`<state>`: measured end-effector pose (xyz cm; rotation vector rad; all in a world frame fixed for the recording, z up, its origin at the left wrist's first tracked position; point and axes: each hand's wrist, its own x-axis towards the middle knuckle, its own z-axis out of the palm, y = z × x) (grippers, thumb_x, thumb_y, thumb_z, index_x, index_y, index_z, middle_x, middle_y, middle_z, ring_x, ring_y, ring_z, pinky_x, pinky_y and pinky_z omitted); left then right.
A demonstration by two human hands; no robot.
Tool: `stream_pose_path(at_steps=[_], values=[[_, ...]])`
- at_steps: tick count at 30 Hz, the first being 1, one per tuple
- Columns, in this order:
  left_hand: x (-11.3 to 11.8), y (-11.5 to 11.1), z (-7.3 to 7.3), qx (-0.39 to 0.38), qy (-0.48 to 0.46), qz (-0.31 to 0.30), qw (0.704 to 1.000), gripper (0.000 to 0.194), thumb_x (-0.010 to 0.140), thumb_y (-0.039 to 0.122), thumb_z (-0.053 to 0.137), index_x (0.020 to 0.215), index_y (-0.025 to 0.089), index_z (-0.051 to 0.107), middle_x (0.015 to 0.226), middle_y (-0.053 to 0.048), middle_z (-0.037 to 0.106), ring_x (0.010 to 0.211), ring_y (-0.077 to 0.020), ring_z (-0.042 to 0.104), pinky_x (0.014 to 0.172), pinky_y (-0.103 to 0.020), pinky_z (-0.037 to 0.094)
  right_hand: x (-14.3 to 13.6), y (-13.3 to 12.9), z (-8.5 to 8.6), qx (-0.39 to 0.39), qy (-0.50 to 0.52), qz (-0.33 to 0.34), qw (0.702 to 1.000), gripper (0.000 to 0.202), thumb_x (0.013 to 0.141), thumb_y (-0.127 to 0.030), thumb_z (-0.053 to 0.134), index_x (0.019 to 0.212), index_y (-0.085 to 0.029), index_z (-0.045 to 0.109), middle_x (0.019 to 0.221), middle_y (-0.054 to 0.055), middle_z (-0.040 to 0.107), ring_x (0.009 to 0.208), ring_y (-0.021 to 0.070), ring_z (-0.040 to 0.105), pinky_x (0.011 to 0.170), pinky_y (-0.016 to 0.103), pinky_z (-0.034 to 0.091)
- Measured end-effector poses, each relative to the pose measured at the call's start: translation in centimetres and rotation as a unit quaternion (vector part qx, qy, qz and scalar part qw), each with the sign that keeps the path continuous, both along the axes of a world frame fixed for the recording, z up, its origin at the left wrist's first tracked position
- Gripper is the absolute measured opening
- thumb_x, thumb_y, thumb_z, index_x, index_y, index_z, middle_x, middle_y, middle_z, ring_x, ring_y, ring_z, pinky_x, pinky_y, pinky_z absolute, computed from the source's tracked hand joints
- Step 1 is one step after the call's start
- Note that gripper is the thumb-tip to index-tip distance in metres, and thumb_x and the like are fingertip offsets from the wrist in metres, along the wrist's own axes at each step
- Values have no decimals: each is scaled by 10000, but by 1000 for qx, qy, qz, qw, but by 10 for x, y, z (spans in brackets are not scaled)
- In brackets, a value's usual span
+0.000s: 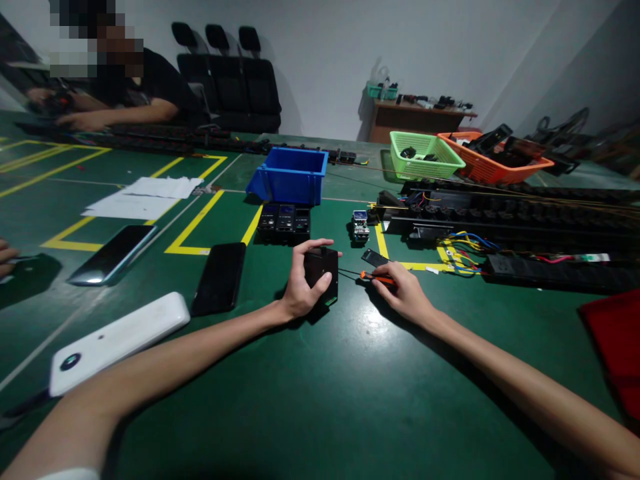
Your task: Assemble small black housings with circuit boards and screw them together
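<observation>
At frame centre, the left hand (300,287) is clasped around a small black box (323,273) while the right hand (405,290), closed around an orange-handled screwdriver (373,275), sets its tip against the box's side, a fastening step needing steady aim.

Small black box (323,273), matt plastic casing, smooth, held in the left hand (299,291). Thin screwdriver (373,276), glossy orange plastic handle, dark metal shaft, under the right hand (406,291). Green table mat (320,400), smooth, slight sheen, with yellow painted or taped lines. Two flat black phones (220,277), glossy glass faces. White oblong case (117,340), smooth satin plastic. Blue open bin (291,175), smooth moulded plastic. Green and orange mesh baskets (425,155), plastic lattice. White loose sheets (143,198), matt paper. Red folded cloth (617,340), matt.
</observation>
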<state>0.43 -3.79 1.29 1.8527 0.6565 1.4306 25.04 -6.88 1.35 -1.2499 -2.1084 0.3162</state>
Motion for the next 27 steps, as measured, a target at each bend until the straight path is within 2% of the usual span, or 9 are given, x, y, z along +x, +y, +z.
stream_pose_path(at_steps=[5,8,11,13,16,20,23,27], values=[[4,-3,-3,43,-12,-26,999,500,891,515,480,1271,283,251,1395,-167,436,1240,-275,550,1004,-564,458,0,3,-2,-4,-57,13,998,133,872,-269,570,982,-198,587,912,91,633,847,241,564,727,379,474],[4,-3,-4,57,1,-51,997,495,904,518,459,1276,297,219,1443,-174,401,1302,-279,500,1030,-583,427,-5,0,0,30,-64,17,997,167,861,-273,590,1006,-189,595,974,116,633,912,263,562,786,420,478],[3,-3,-4,86,6,-69,994,500,907,513,457,1283,300,205,1467,-181,377,1343,-283,456,1048,-595,402,-18,-8,4,81,12,39,996,279,872,-263,589,1143,-197,569,1100,129,632,1021,270,564,896,460,463],[2,-3,-5,101,14,-68,992,508,905,525,450,1285,302,199,1471,-184,376,1355,-286,440,1045,-595,406,-31,-11,5,52,78,91,991,384,887,-272,579,1262,-222,512,1147,111,636,1025,247,589,903,436,483],[0,-1,-7,113,34,-70,991,534,901,542,441,1302,314,173,1487,-179,359,1377,-282,410,1034,-578,424,-54,-10,3,-23,158,124,979,536,909,-353,560,1404,-238,393,1280,115,590,1096,245,594,906,412,502],[-2,5,-8,132,53,-89,986,612,887,523,476,1360,300,156,1502,-189,337,1407,-289,360,1064,-584,388,-71,1,-3,-63,227,140,962,507,905,-409,562,1368,-236,450,1272,101,588,1064,239,605,903,401,512],[-2,9,-6,101,73,-102,987,661,873,519,510,1394,284,178,1507,-189,336,1392,-297,380,1084,-584,367,-72,4,-6,-67,270,114,954,517,871,-427,610,1336,-247,475,1233,99,569,1023,231,592,837,371,541],[0,10,-5,10,64,-123,990,633,874,448,546,1400,254,251,1450,-181,430,1298,-284,495,1053,-534,424,-72,3,-4,-62,295,70,951,465,874,-431,601,1288,-255,486,1157,85,543,874,185,564,752,332,546]])
